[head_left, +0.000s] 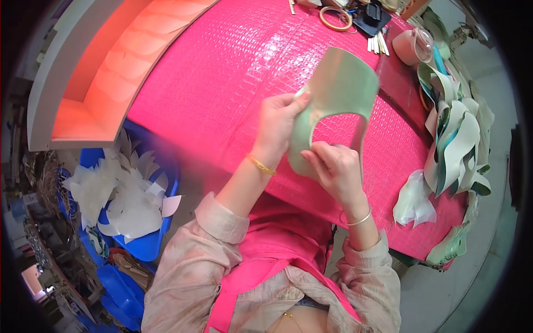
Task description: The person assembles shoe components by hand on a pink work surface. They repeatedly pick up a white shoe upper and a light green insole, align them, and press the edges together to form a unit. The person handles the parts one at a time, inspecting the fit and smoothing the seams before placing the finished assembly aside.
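Note:
Above the pink-covered table I hold up a pale green shoe upper (341,77), a smooth curved piece with a large rounded opening in it. My left hand (277,125) pinches its left edge, thumb on the near face and the other fingers behind. At the lower rim of the opening, my right hand (337,169) is closed with curled fingers, thumb and forefinger pressed on the edge. Whether anything small sits between those fingertips is hidden. Pink table covering shows through the opening.
An orange-lit box (83,119) stands at the left. Below it, a blue bin (145,247) holds white cut pieces. Cream and green pieces (458,133) are piled at right, beside a translucent sheet (413,202). A pink pot (408,47) and tape roll (335,25) lie at the back.

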The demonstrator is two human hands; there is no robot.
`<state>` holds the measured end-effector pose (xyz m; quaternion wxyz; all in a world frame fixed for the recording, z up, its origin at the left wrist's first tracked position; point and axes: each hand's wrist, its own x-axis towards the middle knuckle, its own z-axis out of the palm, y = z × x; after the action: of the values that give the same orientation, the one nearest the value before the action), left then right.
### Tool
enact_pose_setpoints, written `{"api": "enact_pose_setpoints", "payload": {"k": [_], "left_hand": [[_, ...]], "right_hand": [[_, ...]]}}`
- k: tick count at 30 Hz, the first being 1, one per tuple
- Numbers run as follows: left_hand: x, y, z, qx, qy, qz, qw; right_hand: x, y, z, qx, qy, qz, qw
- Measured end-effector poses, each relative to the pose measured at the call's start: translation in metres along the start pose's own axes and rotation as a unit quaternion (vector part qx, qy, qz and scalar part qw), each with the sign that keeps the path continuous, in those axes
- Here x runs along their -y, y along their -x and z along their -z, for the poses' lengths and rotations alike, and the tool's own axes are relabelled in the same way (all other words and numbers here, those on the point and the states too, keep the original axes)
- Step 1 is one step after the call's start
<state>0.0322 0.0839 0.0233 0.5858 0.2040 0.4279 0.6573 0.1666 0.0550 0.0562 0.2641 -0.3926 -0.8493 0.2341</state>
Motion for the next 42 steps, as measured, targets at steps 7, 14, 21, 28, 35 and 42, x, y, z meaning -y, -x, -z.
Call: {"api": "enact_pose_setpoints", "payload": {"k": [7, 14, 21, 28, 35, 42], "left_hand": [[-0.003, 0.004, -0.012, -0.034, -0.027, -0.102, 0.994], [-0.007, -0.004, 0.002, 0.017, 0.0, -0.017, 1.0], [-0.005, 0.011, -0.018, -0.063, -0.069, -0.164, 0.982], [-0.008, -0.006, -0.008, 0.036, -0.141, -0.079, 0.986], [0.001, -0.019, -0.014, 0.043, -0.221, -0.124, 0.966], [0.002, -0.038, -0.011, 0.087, -0.185, -0.054, 0.977]], "right_hand": [[-0.003, -0.019, 0.0, -0.008, -0.064, -0.166, 0.984], [0.0, -0.005, -0.002, 0.01, -0.086, -0.062, 0.994], [0.003, -0.019, -0.002, -0.025, -0.07, -0.164, 0.984], [0.022, 0.015, -0.017, -0.091, 0.015, -0.14, 0.986], [0.04, 0.071, -0.026, -0.082, 0.087, -0.15, 0.982], [0.06, 0.111, -0.022, -0.009, 0.088, -0.077, 0.993]]}}
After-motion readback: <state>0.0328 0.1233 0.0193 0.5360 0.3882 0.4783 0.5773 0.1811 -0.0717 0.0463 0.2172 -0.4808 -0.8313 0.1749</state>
